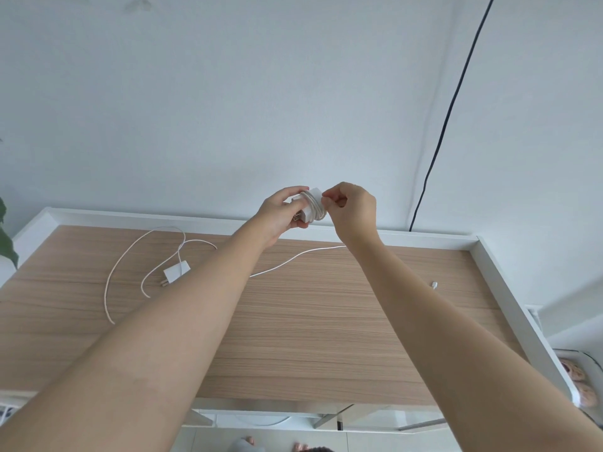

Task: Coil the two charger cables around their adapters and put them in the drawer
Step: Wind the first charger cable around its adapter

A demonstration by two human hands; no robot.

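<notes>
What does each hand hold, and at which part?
Left hand grips the white adapter by its body; right hand pinches its cable at the coil.

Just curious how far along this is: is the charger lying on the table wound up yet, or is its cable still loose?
Loose. The second adapter lies on the table with its cable spread in open loops, none around it.

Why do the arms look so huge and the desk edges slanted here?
Head view: wide-angle lens stretches both forearms near the frame edges and splays the desk rim; lighting is soft and even, with faint shadows; the left hand and right hand look slightly soft.
</notes>
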